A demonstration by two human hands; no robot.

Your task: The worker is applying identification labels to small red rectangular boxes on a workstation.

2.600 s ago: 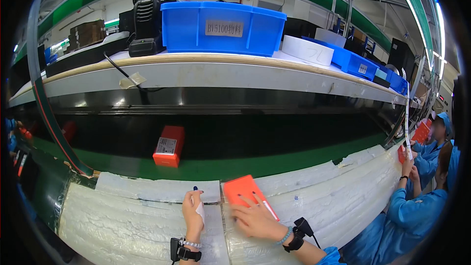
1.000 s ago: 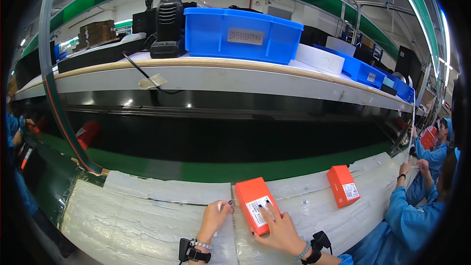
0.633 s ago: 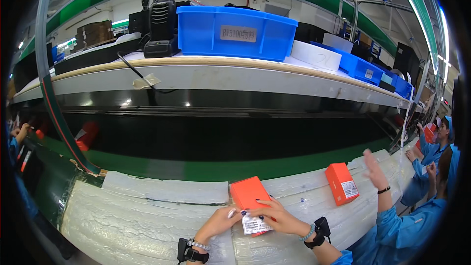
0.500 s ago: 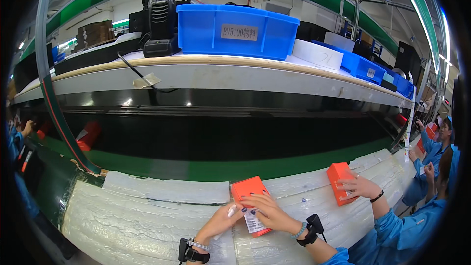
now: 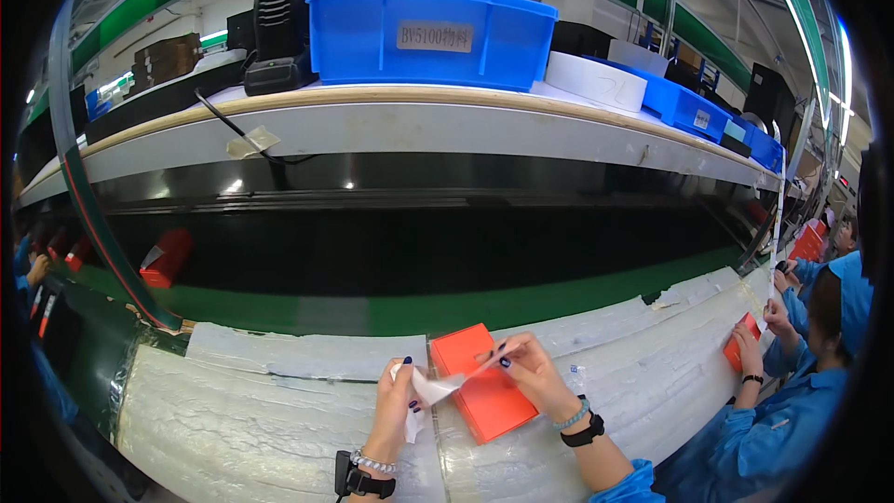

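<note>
An orange-red box (image 5: 484,402) lies at a slant on the plastic-covered worktop in front of me, its upper face plain. Over its left part a thin white sheet (image 5: 434,389) is stretched between my two hands; whether it is tissue or label paper I cannot tell. My left hand (image 5: 395,402), left of the box, is closed on the crumpled end, and some white hangs below its fingers. My right hand (image 5: 540,380), above the box's right part, pinches the other end between thumb and fingers.
A co-worker (image 5: 773,410) on the right holds another orange-red box (image 5: 741,343). Ahead runs a green belt (image 5: 307,315) with a red box (image 5: 168,258) at left. Above it, a shelf (image 5: 391,121) carries a blue bin (image 5: 428,37) and a walkie-talkie (image 5: 279,28).
My hands have come off the box and drawn apart, stretching the white sheet between them. The box's printed label no longer shows. The co-worker's box has moved farther right.
</note>
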